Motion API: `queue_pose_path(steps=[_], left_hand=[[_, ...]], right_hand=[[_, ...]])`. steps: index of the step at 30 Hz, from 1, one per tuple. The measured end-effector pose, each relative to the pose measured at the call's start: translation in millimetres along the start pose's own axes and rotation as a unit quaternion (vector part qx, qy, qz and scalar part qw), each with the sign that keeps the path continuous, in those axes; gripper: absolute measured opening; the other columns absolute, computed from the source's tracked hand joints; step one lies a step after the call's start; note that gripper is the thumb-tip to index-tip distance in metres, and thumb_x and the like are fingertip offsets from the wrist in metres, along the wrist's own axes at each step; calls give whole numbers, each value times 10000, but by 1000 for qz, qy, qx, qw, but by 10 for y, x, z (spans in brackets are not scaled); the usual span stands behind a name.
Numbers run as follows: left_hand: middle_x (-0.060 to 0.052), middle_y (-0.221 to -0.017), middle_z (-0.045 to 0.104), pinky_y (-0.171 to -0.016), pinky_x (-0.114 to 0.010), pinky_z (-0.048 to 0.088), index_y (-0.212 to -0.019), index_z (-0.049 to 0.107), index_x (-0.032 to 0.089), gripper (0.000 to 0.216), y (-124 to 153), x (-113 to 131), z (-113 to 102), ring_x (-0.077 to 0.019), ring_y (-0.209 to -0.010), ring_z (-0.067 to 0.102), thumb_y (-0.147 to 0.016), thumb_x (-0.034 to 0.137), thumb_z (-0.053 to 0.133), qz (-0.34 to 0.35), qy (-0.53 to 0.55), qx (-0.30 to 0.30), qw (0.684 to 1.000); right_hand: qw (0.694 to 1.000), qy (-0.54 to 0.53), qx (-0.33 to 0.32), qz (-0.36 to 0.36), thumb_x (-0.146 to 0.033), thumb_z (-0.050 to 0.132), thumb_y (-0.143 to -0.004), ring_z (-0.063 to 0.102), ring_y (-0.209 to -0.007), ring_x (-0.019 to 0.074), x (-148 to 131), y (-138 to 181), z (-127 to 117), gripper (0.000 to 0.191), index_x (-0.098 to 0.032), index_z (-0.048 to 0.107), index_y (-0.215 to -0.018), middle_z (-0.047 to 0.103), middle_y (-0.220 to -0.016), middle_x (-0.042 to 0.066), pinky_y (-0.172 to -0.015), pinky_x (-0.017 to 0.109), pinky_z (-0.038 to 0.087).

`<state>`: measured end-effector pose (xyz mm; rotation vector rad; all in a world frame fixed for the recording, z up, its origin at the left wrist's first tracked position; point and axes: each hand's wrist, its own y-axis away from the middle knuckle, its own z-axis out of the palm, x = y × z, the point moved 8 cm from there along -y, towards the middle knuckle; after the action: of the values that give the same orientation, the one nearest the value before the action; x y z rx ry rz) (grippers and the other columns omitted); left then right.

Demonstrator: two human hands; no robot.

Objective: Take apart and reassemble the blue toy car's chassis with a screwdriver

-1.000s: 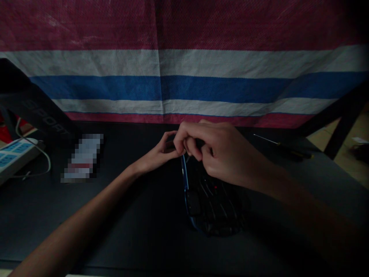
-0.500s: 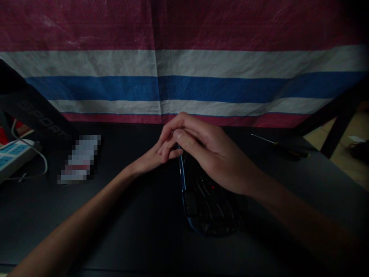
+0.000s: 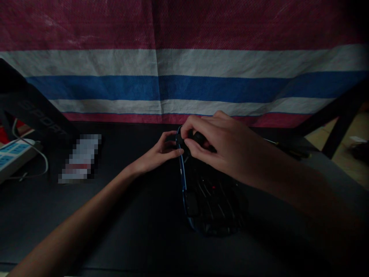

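A toy car (image 3: 213, 204) lies upside down on the black table, its dark underside and wheels facing up and a blue rim along its left side. My left hand (image 3: 161, 152) holds the far left edge of the car, thumb and fingers braced against the blue side. Over the car's far end, my right hand (image 3: 213, 138) is closed in a pinch beside the far left wheel (image 3: 180, 140). A dark rounded piece (image 3: 198, 137) shows within its curled fingers; its kind is unclear in the dim light. The right hand covers much of the car's far end.
A screwdriver (image 3: 296, 154) lies to the right, partly behind my right hand. At left are a pixelated flat item (image 3: 80, 157) and a white power strip (image 3: 15, 154) with a cable. A striped sheet (image 3: 184, 61) hangs behind the black table (image 3: 121, 231).
My right hand has shifted right and its fingers have curled into a pinch near the far wheel, uncovering the left fingers. My left hand stays at the car's edge.
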<state>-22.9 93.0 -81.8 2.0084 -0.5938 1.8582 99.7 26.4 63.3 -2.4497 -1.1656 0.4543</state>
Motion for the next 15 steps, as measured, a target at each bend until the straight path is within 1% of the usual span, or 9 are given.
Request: queue_pose_path(steps=[2, 3, 5, 7, 8, 9, 11, 13, 15], left_hand=[[-134, -1329, 607, -1192, -561, 348, -1497, 336, 204, 793, 4, 2, 6, -320, -1332, 533, -876, 452, 762, 2, 5, -3, 1000], [-132, -1309, 617, -1182, -562, 360, -1499, 333, 202, 794, 5, 1, 8, -318, -1310, 549, -877, 447, 763, 2, 8, -6, 1000], [-127, -1275, 631, -1157, -559, 390, -1498, 337, 203, 789, 5, 7, 8, -314, -1268, 578, -877, 433, 765, 7, 12, -9, 1000], [-126, -1253, 637, -1143, -555, 408, -1480, 360, 201, 748, 4, 24, 3, -312, -1247, 590, -885, 423, 757, 15, 6, -8, 1000], [-127, -1250, 638, -1143, -554, 411, -1466, 375, 197, 722, 4, 35, -2, -313, -1250, 588, -891, 423, 750, 17, -3, -6, 1000], [-129, -1254, 637, -1147, -554, 409, -1452, 389, 193, 699, 4, 43, -6, -315, -1260, 581, -896, 424, 744, 18, -12, -4, 1000], [-129, -1267, 636, -1152, -550, 407, -1427, 414, 190, 666, 4, 59, -11, -321, -1282, 566, -897, 430, 738, 19, -27, -2, 999], [-123, -1264, 642, -1136, -534, 427, -1405, 431, 194, 660, 4, 80, 0, -327, -1281, 569, -879, 434, 750, 26, -23, -8, 999], [-118, -1254, 647, -1117, -519, 446, -1395, 432, 202, 658, 1, 87, 9, -324, -1265, 583, -871, 430, 756, 30, -14, -14, 999]], right_hand=[[999, -21, 5, -26, -168, 548, -960, 649, -930, 201, -36, -1, -14, 116, -181, 608, -1059, 716, -1028, 57, -888, 340, 417], [1000, -17, 7, -23, -160, 556, -944, 649, -958, 210, -42, -3, -12, 142, -176, 605, -1077, 717, -1050, 67, -898, 344, 421], [1000, 16, 9, 7, -202, 569, -953, 646, -884, 223, -31, -7, 11, 148, -177, 611, -1092, 720, -962, 62, -831, 349, 433], [997, 61, 5, 41, -291, 563, -997, 610, -735, 222, -7, -8, 40, 130, -190, 630, -1044, 687, -792, 37, -725, 349, 411], [996, 71, 2, 48, -314, 552, -1015, 591, -690, 216, -4, -10, 55, 147, -194, 635, -1016, 669, -744, 28, -699, 348, 397], [997, 67, 0, 42, -302, 540, -1025, 592, -688, 212, -15, -14, 67, 147, -192, 635, -1004, 672, -749, 29, -704, 349, 396], [1000, 28, -1, 8, -210, 540, -1002, 639, -804, 210, -62, -21, 72, 95, -181, 624, -1034, 717, -897, 54, -779, 348, 413], [1000, -8, -2, -18, -170, 565, -962, 659, -904, 209, -93, -19, 60, 122, -181, 620, -1070, 729, -1005, 57, -845, 349, 411], [1000, 1, -9, 0, -228, 582, -977, 655, -837, 210, -61, -13, 52, 95, -201, 641, -1046, 725, -907, 31, -811, 354, 403]])
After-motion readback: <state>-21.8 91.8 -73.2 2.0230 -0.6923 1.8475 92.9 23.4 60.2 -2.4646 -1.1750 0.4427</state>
